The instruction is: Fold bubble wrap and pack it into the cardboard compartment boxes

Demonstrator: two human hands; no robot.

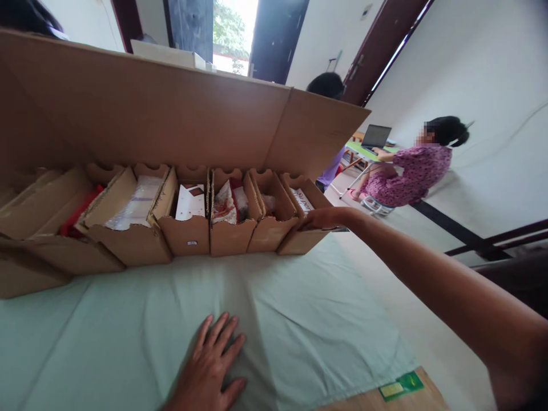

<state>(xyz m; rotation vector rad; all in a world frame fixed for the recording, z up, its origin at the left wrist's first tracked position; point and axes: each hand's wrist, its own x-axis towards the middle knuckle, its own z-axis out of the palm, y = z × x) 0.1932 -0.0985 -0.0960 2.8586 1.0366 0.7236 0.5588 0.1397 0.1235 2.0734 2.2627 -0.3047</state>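
My left hand [210, 365] lies flat on the pale green tablecloth [180, 302], fingers spread, holding nothing. At the right end of a row of open cardboard boxes, my right hand [323, 218] grips the front rim of the last box [302, 242]. A white package [300, 201] with dark lettering shows inside that box. The neighbouring box [269, 234] holds something small in clear wrap. Further left, one box [233, 237] has a red and white patterned packet [226, 202], and another [188, 237] has a white card [190, 202].
Behind the row stands a tall cardboard panel [171, 108]. More boxes to the left hold a clear-wrapped bundle [136, 202] and a red item [79, 211]. A green card [401, 386] lies by the cloth's corner. Beyond, a person [413, 165] sits at a laptop [377, 137].
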